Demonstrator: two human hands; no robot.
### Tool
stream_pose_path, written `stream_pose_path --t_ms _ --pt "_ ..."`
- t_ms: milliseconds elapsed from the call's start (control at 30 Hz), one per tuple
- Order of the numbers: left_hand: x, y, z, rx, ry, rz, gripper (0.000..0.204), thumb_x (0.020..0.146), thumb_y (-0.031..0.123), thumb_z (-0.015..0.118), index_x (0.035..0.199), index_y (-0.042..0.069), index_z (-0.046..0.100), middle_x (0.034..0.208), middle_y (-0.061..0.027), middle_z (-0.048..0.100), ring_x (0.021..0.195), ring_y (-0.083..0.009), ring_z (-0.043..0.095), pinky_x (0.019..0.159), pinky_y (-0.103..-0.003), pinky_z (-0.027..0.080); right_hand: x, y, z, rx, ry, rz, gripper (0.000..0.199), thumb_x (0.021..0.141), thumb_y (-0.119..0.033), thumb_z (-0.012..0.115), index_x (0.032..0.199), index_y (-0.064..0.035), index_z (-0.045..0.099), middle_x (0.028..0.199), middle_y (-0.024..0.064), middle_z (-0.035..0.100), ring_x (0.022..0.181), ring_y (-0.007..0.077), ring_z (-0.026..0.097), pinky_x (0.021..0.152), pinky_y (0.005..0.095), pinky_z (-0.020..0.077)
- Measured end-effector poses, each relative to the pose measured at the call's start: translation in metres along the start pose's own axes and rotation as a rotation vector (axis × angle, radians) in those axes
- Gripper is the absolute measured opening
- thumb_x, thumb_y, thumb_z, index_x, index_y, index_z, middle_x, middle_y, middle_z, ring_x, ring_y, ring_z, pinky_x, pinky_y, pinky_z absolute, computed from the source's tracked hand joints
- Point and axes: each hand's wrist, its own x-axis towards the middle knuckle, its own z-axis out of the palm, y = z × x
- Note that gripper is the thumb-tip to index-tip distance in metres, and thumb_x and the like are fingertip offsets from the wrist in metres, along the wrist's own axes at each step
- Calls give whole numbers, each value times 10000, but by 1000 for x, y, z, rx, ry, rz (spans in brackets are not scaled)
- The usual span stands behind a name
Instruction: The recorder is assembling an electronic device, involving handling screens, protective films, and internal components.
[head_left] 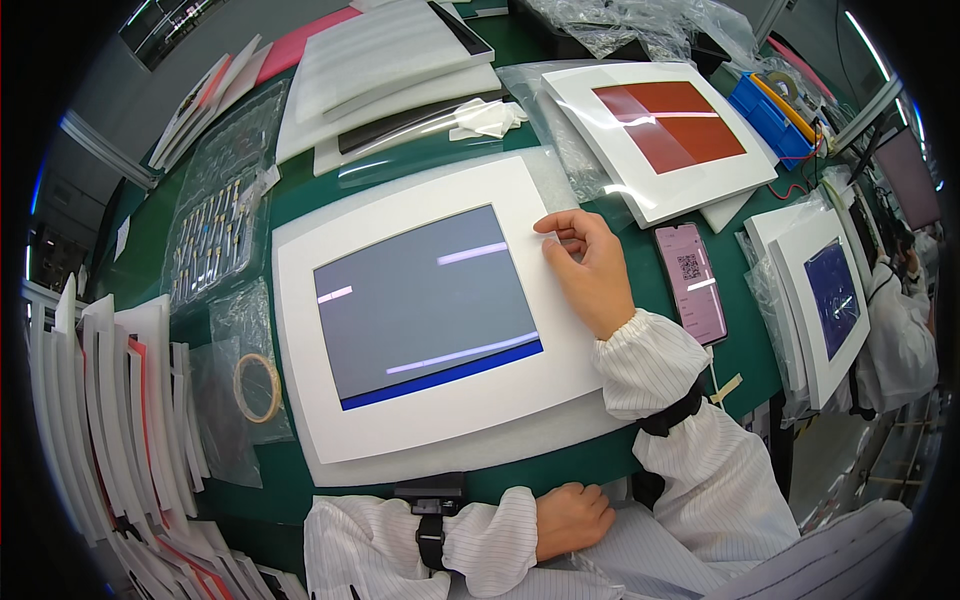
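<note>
A: Where's the white-framed display panel?
B: Flat on a foam sheet, centre of the green bench. The right hand pinches film at its upper right corner, likely peeling.
A: The left hand?
B: Fisted, empty, below the panel. Left of it, a clear bag holds small parts.

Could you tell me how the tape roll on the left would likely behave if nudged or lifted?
The tape roll lies flat, so it probably slides rather than rolls. Its thin open ring looks light. It sits on a clear plastic bag, likely slippery.

glossy glass screen, white plastic frame
</note>
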Motion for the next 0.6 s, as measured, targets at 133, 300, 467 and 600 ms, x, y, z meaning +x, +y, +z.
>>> stream_pose_path --t_ms 133,300,467,600 --pt "-3 -2 8 20 1 24 116 683 135 576 746 39 556 721 -48 559 686 -151 545 543 -245 454 0 -1 -1 0 4 0 155 778 -30 531 913 -47 606 987 99 502 862 199 525 790 291 438" --pt "-6 -3 5 -3 38 17 121 672 135 573 739 36 552 720 -46 559 689 -156 543 550 -246 444 -1 -2 4 -9 2 -12 152 777 -26 533 908 -47 607 978 96 506 848 198 528 781 289 440" --pt "-3 1 7 28 67 -20 96 671 154 559 675 65 523 675 -31 531 668 -153 523 533 -248 415 0 4 4 11 2 -45 152 773 -7 533 902 -45 604 942 93 511 829 186 528 762 281 440" --pt "4 4 10 79 118 -37 102 668 157 558 641 71 510 644 -28 512 653 -154 515 516 -254 408 1 5 -6 35 4 -44 151 781 -4 525 907 -37 601 934 77 512 805 161 526 739 260 442"
